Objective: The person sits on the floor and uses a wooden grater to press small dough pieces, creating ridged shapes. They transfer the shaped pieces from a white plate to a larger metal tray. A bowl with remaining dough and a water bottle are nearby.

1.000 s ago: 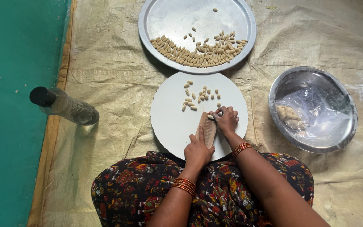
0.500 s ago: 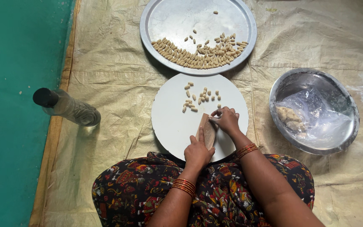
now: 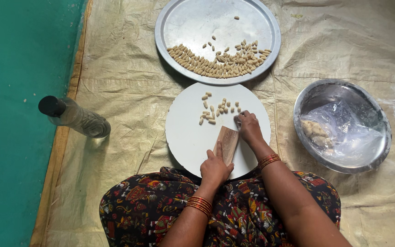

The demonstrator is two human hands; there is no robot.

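Note:
My left hand [image 3: 215,168] holds the near end of a small ridged wooden board [image 3: 228,142] that rests on a round white board [image 3: 186,132]. My right hand [image 3: 249,127] presses its fingertips at the top right corner of the wooden board, fingers curled; any dough under them is hidden. Several small shaped dough pieces [image 3: 216,110] lie on the white board just beyond the wooden one. A large steel plate [image 3: 193,23] farther off carries a curved heap of many more shaped pieces [image 3: 218,63].
A steel bowl [image 3: 376,151] at right holds a clear plastic bag with a lump of dough [image 3: 314,131]. A clear bottle with a black cap [image 3: 73,117] lies at left on the tan sheet [image 3: 124,77]. Green floor [image 3: 14,137] runs along the left.
My right hand has slid up along the ridged board to its far corner. The left hand still steadies the board. The camera view shifted slightly.

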